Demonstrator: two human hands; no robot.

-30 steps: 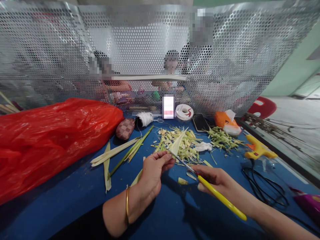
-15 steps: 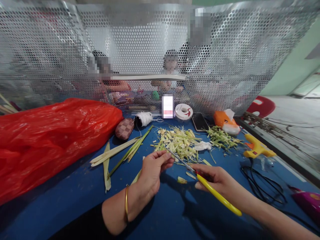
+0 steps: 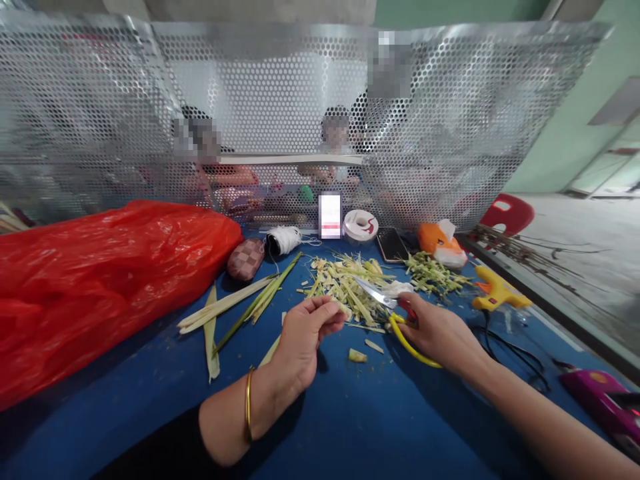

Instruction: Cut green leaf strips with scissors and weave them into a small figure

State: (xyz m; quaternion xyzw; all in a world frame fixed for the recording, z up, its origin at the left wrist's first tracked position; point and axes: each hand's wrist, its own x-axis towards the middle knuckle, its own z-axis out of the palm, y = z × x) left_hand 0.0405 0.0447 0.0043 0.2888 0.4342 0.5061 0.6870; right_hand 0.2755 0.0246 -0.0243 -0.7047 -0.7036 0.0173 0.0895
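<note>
My right hand (image 3: 433,328) is closed on a pair of scissors (image 3: 375,293) with yellow handles, the blades pointing left over the cut plant pieces. My left hand (image 3: 309,337), with a gold bangle at the wrist, pinches a small pale piece of plant (image 3: 342,308) between thumb and fingers; much of the piece is hidden. Just beyond both hands lies a pile of pale green cut leaf pieces (image 3: 345,273). A short cut stub (image 3: 357,356) rests on the blue table between the hands. To the left lie long leaf strips (image 3: 230,303) and green stalks (image 3: 267,297).
A red plastic bag (image 3: 110,287) covers the left side. Behind are a checkered pouch (image 3: 246,259), white string (image 3: 284,240), a ribbon spool (image 3: 361,225), a dark phone (image 3: 392,245) and a tissue pack (image 3: 442,244). A yellow glue gun (image 3: 500,290) with a cord lies right.
My right hand has moved up and right, taking the scissors away from my left fingers, and the scissors have turned so their blades show broadside. The left hand keeps its pinch. The view has shifted slightly.
</note>
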